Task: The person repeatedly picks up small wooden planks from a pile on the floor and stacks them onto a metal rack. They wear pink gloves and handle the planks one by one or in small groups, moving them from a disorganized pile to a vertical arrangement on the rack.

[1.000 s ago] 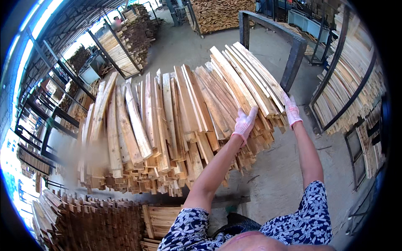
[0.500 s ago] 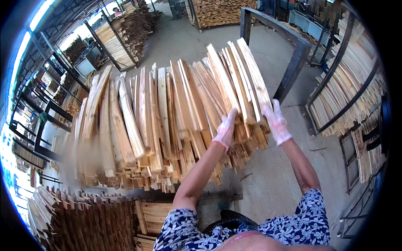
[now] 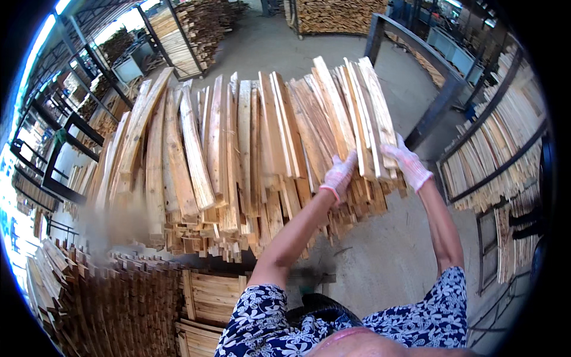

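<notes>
Head view — pale, slender boards (image 3: 377, 101)

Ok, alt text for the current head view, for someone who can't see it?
A gloved left hand and gloved right hand bracket some pale boards near the right end of a wide wood pile. A dark metal frame stands to its right.

grey floor (image 3: 262, 53) | bright daylight (image 3: 8, 205), far left | dark posts (image 3: 156, 36), upper left
</notes>
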Demonstrator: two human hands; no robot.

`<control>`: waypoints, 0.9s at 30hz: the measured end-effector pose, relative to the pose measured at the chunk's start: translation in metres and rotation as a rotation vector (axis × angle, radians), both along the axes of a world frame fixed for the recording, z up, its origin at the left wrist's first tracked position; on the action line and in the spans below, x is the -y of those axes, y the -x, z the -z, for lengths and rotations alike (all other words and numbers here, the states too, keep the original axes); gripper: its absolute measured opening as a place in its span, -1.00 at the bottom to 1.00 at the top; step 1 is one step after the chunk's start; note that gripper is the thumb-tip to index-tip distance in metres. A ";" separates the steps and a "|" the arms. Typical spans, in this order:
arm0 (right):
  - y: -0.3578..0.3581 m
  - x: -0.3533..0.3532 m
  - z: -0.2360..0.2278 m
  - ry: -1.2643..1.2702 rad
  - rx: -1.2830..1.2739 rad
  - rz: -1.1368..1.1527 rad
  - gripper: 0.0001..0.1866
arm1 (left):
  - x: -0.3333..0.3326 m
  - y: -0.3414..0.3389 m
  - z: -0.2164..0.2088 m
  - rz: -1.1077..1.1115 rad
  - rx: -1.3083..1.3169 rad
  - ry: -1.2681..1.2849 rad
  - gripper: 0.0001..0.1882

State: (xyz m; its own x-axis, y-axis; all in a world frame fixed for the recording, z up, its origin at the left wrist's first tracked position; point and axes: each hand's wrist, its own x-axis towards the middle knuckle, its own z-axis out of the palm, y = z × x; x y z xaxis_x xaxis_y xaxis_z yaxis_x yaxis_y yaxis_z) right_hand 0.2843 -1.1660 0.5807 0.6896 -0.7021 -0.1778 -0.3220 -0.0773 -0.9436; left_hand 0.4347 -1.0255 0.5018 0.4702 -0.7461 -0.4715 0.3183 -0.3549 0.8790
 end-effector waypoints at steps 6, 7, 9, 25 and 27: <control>0.030 -0.085 -0.001 -0.256 0.037 -0.163 0.20 | -0.063 -0.004 0.045 0.025 0.152 0.054 -0.13; 0.049 -0.111 -0.005 -0.274 0.082 -0.195 0.22 | -0.093 0.008 0.045 0.137 0.372 0.095 -0.16; 0.089 -0.136 0.021 -0.195 0.175 -0.214 0.07 | -0.150 0.044 0.067 0.384 0.923 0.148 -0.15; 0.085 -0.156 0.137 -0.797 0.314 0.079 -0.36 | -0.141 0.027 0.039 -0.054 -0.487 0.304 -0.15; 0.103 -0.197 0.116 -0.597 0.260 0.027 -0.32 | -0.181 0.048 0.037 -0.139 -0.294 0.238 -0.23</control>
State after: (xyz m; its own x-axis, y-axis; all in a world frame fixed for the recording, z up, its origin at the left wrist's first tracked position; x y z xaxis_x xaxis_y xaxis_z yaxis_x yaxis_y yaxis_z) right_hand 0.1808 -0.9693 0.4645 0.7461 -0.5520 -0.3723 -0.0718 0.4892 -0.8692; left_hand 0.3865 -0.8443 0.4647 0.4452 -0.7896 -0.4222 0.5990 -0.0878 0.7959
